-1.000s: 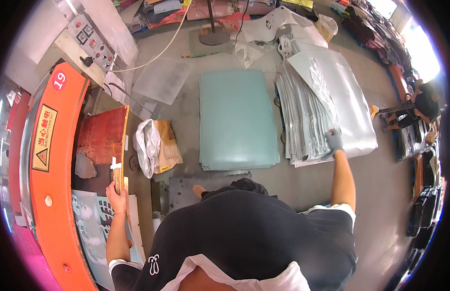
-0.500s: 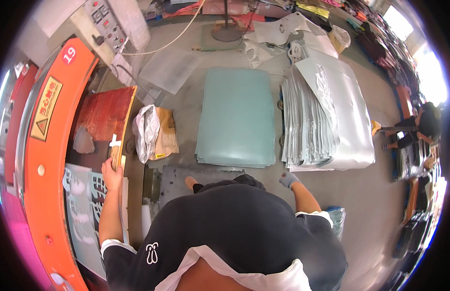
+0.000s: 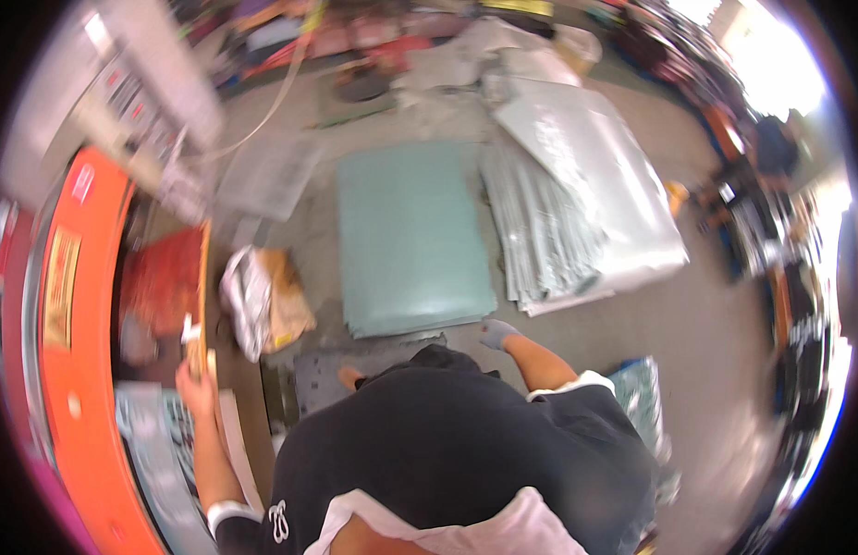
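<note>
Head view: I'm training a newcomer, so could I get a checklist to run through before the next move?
1. Left hand at the light-brown wooden strip: ok.
2. Left hand gloved: not ok, bare.
3. Right hand gloved: ok, in grey.
4. Rectangular teal sheet stack flat: ok, edges roughly aligned.
5. Glossy, silvery sheet stack even: not ok, left edges fanned.
6. Switch positions on the grey control panel: cannot tell, blurred.

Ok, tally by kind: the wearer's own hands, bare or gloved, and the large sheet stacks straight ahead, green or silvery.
Bare left hand: 1
Gloved right hand: 1
Large green sheet stack: 1
Large silvery sheet stack: 1
Total: 4
</note>
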The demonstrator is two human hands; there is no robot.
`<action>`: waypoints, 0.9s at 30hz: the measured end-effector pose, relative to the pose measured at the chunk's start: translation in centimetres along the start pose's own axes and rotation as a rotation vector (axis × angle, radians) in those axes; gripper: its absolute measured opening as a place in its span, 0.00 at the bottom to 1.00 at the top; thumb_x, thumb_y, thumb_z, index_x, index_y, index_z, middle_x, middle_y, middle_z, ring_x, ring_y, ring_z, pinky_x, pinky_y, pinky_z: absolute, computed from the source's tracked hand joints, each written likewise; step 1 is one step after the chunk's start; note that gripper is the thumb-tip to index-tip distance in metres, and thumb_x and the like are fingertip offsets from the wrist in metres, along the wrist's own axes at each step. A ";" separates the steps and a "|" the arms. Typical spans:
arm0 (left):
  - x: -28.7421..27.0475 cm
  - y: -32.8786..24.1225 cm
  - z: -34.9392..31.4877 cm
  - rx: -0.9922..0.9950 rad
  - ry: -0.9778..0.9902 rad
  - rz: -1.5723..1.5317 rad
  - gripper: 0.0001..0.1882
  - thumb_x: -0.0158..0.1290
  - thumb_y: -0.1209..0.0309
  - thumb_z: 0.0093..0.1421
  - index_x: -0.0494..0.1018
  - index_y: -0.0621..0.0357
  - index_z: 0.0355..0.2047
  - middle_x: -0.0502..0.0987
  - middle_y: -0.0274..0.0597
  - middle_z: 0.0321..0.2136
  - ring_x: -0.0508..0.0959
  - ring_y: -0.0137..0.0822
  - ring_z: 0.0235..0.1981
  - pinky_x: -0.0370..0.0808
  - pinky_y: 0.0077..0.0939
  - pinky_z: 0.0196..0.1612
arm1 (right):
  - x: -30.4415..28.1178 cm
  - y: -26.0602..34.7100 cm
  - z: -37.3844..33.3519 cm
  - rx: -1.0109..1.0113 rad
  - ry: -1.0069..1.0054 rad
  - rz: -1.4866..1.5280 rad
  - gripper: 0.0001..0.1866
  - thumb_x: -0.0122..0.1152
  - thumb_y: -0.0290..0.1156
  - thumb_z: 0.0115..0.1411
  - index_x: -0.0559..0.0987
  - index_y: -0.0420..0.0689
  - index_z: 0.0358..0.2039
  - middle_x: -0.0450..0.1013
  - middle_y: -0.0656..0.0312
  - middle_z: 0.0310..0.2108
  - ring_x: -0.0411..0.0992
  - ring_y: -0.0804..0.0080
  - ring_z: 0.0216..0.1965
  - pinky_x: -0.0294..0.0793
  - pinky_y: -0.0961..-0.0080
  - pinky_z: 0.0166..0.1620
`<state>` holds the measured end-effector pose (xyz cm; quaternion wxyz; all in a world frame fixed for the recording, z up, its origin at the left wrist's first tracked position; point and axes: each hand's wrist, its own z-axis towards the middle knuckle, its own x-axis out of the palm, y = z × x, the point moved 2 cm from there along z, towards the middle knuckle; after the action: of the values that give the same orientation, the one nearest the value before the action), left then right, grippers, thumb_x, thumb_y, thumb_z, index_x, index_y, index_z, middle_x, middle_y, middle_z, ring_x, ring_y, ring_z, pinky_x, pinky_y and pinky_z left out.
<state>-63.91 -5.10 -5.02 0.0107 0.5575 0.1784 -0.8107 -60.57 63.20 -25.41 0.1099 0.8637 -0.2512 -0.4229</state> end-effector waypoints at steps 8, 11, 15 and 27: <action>-0.2 0.2 0.1 0.020 -0.016 0.009 0.23 0.55 0.73 0.46 0.65 0.63 0.44 0.69 0.54 0.40 0.68 0.54 0.44 0.63 0.40 0.50 | 2.7 0.4 -1.3 0.043 -0.011 -0.033 0.16 0.56 0.41 0.46 0.81 0.44 0.31 0.76 0.49 0.34 0.75 0.54 0.37 0.72 0.62 0.41; -0.1 0.0 0.2 -0.017 -0.014 0.016 0.22 0.55 0.75 0.45 0.65 0.63 0.43 0.68 0.54 0.40 0.68 0.54 0.44 0.64 0.40 0.50 | 4.6 -0.8 -2.5 0.118 0.138 -0.025 0.21 0.55 0.42 0.46 0.79 0.42 0.38 0.75 0.50 0.40 0.73 0.53 0.42 0.71 0.63 0.44; -0.1 -0.2 0.2 -0.039 -0.005 0.008 0.22 0.55 0.76 0.45 0.65 0.63 0.42 0.68 0.54 0.39 0.68 0.54 0.43 0.64 0.40 0.49 | 5.8 -1.8 -3.3 0.110 0.279 -0.048 0.24 0.53 0.41 0.47 0.77 0.41 0.42 0.73 0.50 0.44 0.71 0.52 0.46 0.69 0.63 0.48; -0.2 -0.4 0.1 -0.040 -0.043 -0.003 0.20 0.54 0.75 0.45 0.65 0.61 0.41 0.68 0.53 0.37 0.68 0.55 0.42 0.65 0.40 0.47 | 2.7 1.6 -1.1 0.000 0.177 -0.083 0.23 0.52 0.40 0.47 0.78 0.40 0.41 0.73 0.49 0.44 0.71 0.52 0.46 0.69 0.63 0.48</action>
<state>-64.03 -4.81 -4.70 0.0246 0.5393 0.1953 -0.8188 -58.85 60.40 -25.92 0.1142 0.9073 -0.2046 -0.3491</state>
